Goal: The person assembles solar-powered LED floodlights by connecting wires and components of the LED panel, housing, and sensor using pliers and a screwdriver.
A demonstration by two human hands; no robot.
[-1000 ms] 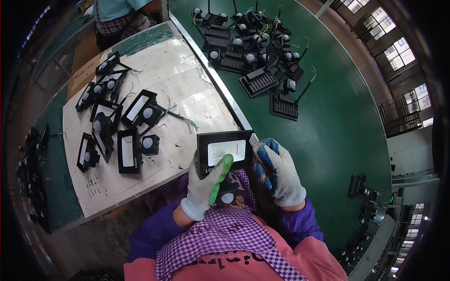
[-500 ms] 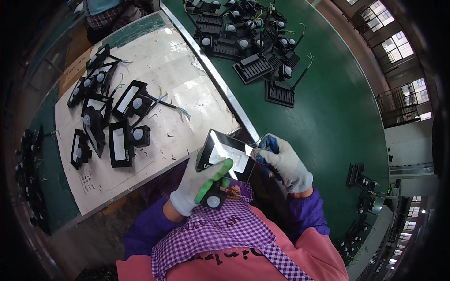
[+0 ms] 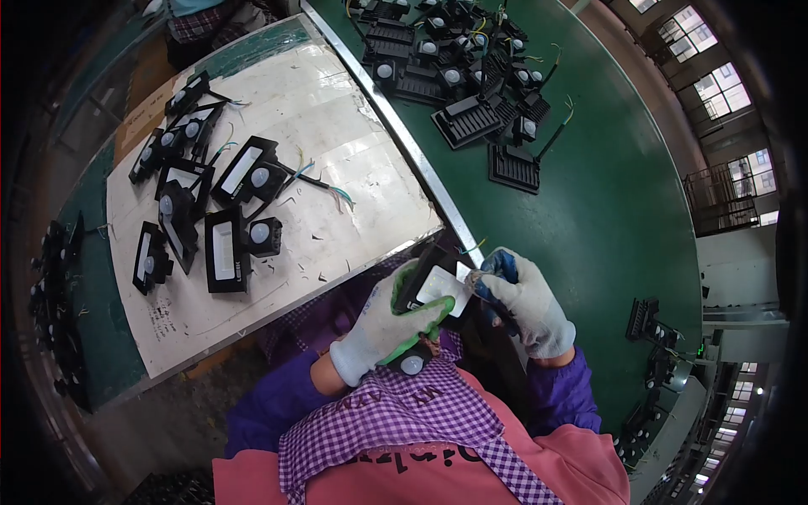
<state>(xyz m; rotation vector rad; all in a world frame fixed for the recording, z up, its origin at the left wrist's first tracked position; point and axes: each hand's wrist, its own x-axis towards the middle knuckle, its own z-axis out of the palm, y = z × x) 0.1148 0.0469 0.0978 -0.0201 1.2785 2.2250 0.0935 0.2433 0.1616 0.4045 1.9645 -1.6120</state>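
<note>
My left hand (image 3: 389,324), in a white glove with green fingers, is closed around a black floodlight (image 3: 438,286) with a pale front panel. The lamp is tilted, and its round white sensor dome (image 3: 411,364) shows below the green fingers. My right hand (image 3: 532,303), in a white glove with blue fingertips, is pinched close to the lamp's right edge. Whatever lies between its fingers is small and mostly hidden; I cannot make it out. A small pale shiny patch shows at the lamp's edge beside these fingertips.
On the left, several sensor floodlights (image 3: 227,251) with loose wires lie on a white worn board (image 3: 337,244). A metal rail (image 3: 404,139) divides it from the green table (image 3: 606,202), where black finned lamps (image 3: 467,122) are piled at the back. More lamps (image 3: 644,320) lie far right.
The floodlight has tilted, so its front now looks narrower and less glaring. Both hands have shifted slightly to the right in view, and the whole scene has shifted slightly too.
</note>
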